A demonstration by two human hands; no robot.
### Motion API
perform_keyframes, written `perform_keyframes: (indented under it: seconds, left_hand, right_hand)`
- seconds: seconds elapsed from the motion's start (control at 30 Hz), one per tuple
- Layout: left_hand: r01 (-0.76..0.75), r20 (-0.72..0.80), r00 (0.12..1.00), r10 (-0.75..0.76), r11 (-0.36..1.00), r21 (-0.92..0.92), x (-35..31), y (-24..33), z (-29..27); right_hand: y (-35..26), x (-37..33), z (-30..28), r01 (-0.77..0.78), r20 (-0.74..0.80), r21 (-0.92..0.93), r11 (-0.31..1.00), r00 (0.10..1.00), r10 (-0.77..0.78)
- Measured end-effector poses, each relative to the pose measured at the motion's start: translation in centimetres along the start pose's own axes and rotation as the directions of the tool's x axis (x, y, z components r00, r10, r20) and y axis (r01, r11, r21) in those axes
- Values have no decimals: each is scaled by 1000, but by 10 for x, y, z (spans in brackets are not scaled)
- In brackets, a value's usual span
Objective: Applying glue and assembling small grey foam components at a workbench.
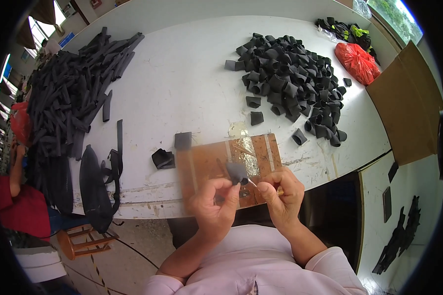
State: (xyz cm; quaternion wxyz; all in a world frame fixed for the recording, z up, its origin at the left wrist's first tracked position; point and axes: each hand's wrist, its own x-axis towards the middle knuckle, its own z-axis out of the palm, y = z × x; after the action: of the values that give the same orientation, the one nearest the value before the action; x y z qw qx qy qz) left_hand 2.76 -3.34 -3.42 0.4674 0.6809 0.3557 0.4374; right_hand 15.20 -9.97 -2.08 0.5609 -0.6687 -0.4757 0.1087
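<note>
Pinched between the thumb and fingers of my left hand (215, 202) is a small black fabric loop (237, 172), held over a brown board (205, 160) at the table's front edge. My right hand (284, 195) is closed around a thin pale pointed tool (252, 183). A yellowish bit, perhaps its handle, shows among the fingers. The tool's tip meets the lower right edge of the loop; whether it goes inside I cannot tell. Just left of the board's far corner lie a flat black piece (183, 141) and a crumpled black piece (163, 159).
A heap of short black loops (290, 78) covers the table's right, with a red plastic bag (358, 64) and a cardboard sheet (407, 105) beyond. Long black strips (66, 93) pile up at left, near a black pouch (96, 189). Another person (22, 204) sits far left by a wooden stool (83, 242).
</note>
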Motion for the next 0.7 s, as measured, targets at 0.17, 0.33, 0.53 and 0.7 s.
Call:
perform_keyframes:
  seconds: [0.17,0.33,0.53,0.7]
  left_hand:
    - [198,166,971,-174,971,-137,-1,4,-6]
    - [368,162,929,-332,869,-330,-4,6,0]
    - [-277,-87,946,312,919,279,-8,-22,8]
    - [-217,-54,972,228,963,157,-9,-22,8]
  right_hand:
    - [-1,9,2,67,157,126,990,984,-86]
    - [6,5,5,234,224,36,972,946,-236]
    - [12,6,18,571,213,-221,791,819,-532]
    - [12,6,20,542,156,-199,817,840,-519]
